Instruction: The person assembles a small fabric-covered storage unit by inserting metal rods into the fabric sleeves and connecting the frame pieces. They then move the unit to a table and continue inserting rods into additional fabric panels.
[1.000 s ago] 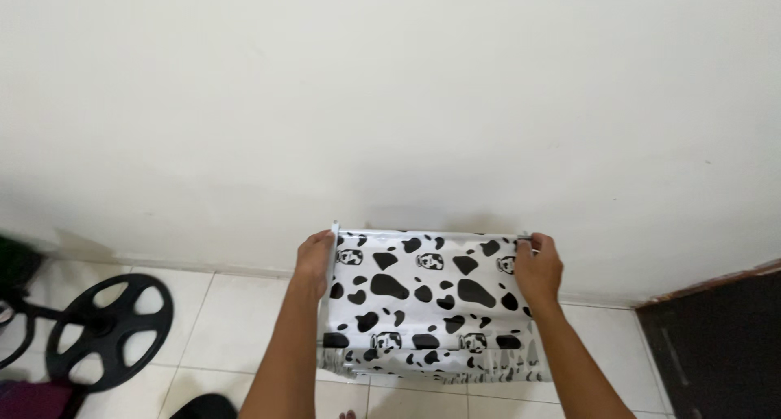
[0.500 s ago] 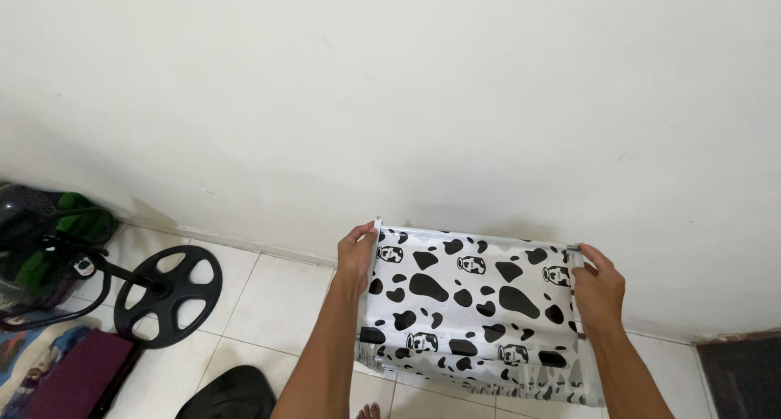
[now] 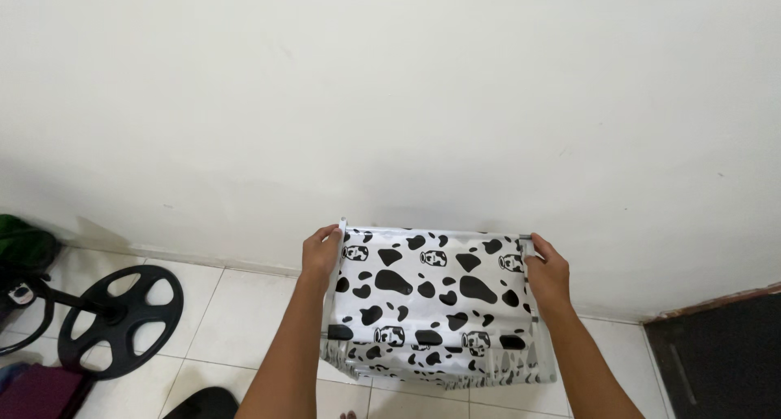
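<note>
The person stands facing the white wall (image 3: 390,102), arms out, with a cow-print box (image 3: 435,305) held up between both hands just in front of it. It is white with black blotches and small cow faces, and it looks like soft fabric stretched over a light frame, its lower edge puckered and sagging.

The left hand (image 3: 321,255) sits at the box's ten o'clock corner, its grip closed on the thin rim there, thumb on top and fingers curled behind. The right hand (image 3: 549,268) takes the two o'clock corner the same way, its grip pinched shut on that edge. Both holds are at the far corners only, and nothing bears the box from below.

I would worry about that. With only fingertip pinches on a slack fabric edge, the rim could slide out of one grip, and the box would swing down on the other hand and drop to the tiled floor (image 3: 236,313). If the frame is light, it could also fold or twist, since the near side hangs unsupported. The back edge is very close to the wall, so a push forward could scrape it or jam knuckles against the plaster.

Down at eight o'clock a black round fan base (image 3: 122,317) rests on the tiles, near the person's feet; a backward step could catch it.
</note>
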